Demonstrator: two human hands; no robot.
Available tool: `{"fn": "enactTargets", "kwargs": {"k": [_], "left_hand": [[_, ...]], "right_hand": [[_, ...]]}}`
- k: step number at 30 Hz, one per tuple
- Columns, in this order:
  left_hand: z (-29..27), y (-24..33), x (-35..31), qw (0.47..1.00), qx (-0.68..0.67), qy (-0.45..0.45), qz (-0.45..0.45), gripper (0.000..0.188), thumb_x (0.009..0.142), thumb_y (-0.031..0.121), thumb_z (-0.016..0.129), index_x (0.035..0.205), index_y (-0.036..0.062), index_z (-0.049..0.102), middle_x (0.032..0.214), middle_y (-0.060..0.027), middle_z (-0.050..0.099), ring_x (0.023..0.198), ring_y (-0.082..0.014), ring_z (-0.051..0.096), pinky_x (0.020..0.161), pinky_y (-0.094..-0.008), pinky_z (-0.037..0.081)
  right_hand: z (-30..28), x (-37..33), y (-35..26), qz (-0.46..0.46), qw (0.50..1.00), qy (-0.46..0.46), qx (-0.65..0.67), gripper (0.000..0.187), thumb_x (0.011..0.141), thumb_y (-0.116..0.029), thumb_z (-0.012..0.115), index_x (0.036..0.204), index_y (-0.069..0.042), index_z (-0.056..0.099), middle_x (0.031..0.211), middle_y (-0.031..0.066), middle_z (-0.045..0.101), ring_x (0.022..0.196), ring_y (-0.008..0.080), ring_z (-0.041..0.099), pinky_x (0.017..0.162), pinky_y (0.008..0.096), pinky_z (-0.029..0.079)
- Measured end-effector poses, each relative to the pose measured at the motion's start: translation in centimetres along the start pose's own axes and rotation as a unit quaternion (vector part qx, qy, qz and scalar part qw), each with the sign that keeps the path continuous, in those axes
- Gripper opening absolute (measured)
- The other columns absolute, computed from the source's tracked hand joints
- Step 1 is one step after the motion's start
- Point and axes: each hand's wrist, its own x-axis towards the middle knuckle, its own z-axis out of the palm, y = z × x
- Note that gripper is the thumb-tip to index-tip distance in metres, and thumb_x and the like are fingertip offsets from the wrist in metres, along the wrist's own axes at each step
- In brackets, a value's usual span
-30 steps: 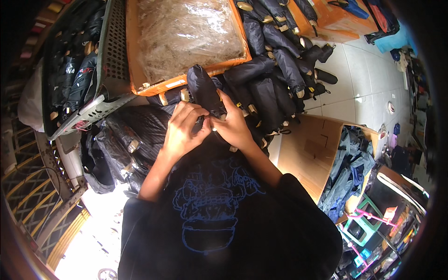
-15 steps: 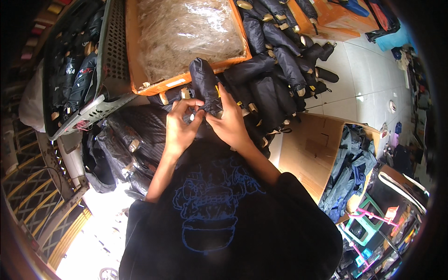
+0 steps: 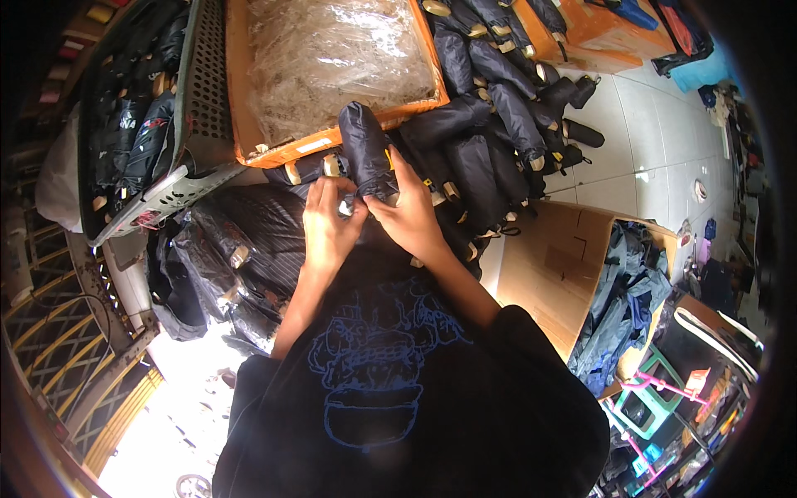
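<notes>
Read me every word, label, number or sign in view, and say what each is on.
No text can be quoted:
Dark bundle in the perforated crate: pale and red marks, too small.
White label on the orange box: too small.
Black shirt: blue drawing, no clear words.
Black pouch in the right hand: none readable.

Large, pale, glossy square tiles make up the floor (image 3: 613, 108), their thin joints showing plainly and small glints lying on them. Along its left edge stands a folding lattice gate (image 3: 66, 349) with yellow bars. The near left corner is washed out by harsh white daylight (image 3: 170, 407); toward the right edge, beyond a light-green plastic stool (image 3: 658, 408), the room dims into cluttered shadow.
</notes>
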Motion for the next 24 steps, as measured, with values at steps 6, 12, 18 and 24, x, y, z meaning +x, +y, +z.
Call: {"fn": "enactTargets", "kwargs": {"k": [6, 12, 18, 24], "left_hand": [[0.3, -0.2, -0.5, 0.996, -0.016, 0.069, 0.053, 0.016, 0.073, -0.002, 0.069, 0.087, -0.0003, 0.061, 0.086, -0.0118, 0.064, 0.076, -0.0271, 0.062, 0.074, -0.0369, 0.050], [0.4, 0.1, 0.3, 0.992, -0.059, 0.069, 0.083, 0.016, 0.078, 0.000, 0.073, 0.090, -0.0008, 0.062, 0.089, -0.0113, 0.065, 0.078, -0.0271, 0.063, 0.074, -0.0358, 0.051], [0.3, -0.1, 0.8, 0.988, -0.038, 0.047, 0.141, 0.017, 0.080, -0.001, 0.072, 0.092, -0.0008, 0.062, 0.089, -0.0124, 0.065, 0.077, -0.0279, 0.063, 0.072, -0.0359, 0.051], [0.0, -0.2, 1.0, 0.988, -0.076, 0.008, 0.132, 0.021, 0.079, -0.007, 0.068, 0.098, 0.0000, 0.061, 0.090, -0.0121, 0.064, 0.078, -0.0279, 0.063, 0.071, -0.0346, 0.051]], "right_hand": [[0.0, 0.4, 0.1, 0.017, 0.999, 0.002, 0.040, 0.078, 0.073, -0.009, 0.077, 0.138, 0.009, 0.037, 0.119, 0.0276, 0.057, 0.110, 0.0401, 0.058, 0.094, 0.0403, 0.046], [-1.3, 0.9, -0.7, 0.085, 0.986, -0.047, 0.133, 0.075, 0.076, -0.011, 0.076, 0.138, 0.008, 0.039, 0.125, 0.0279, 0.056, 0.117, 0.0362, 0.058, 0.097, 0.0381, 0.045], [-1.6, 0.7, -0.1, 0.082, 0.991, -0.055, 0.095, 0.071, 0.081, -0.009, 0.074, 0.140, 0.005, 0.038, 0.116, 0.0177, 0.062, 0.102, 0.0208, 0.060, 0.088, 0.0312, 0.048], [-2.3, 1.2, -0.3, 0.106, 0.981, -0.077, 0.142, 0.068, 0.081, -0.005, 0.073, 0.140, 0.006, 0.040, 0.115, 0.0144, 0.063, 0.099, 0.0146, 0.059, 0.087, 0.0287, 0.049]]}}
